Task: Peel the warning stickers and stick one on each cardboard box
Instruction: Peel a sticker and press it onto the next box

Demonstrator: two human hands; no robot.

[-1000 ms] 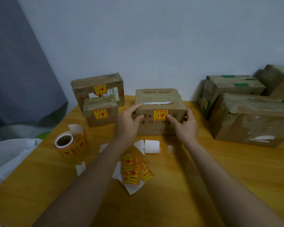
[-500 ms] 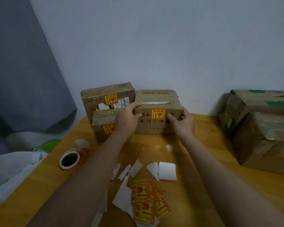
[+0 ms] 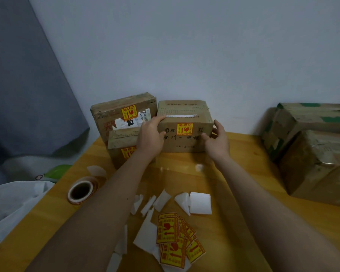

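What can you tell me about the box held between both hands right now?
The held box is brown, worn cardboard with dark printed characters and a strip of white paper along its top front edge. A yellow-and-red warning sticker sits on its front face. It stands upright on the wooden table near the wall, beside two stickered boxes. The left hand grips its left end, the right hand its right.

Head-height view, forward and downward

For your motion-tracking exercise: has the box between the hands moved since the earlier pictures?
Yes. The box held by the left hand and right hand has slid left, closing the gap to the stickered boxes.
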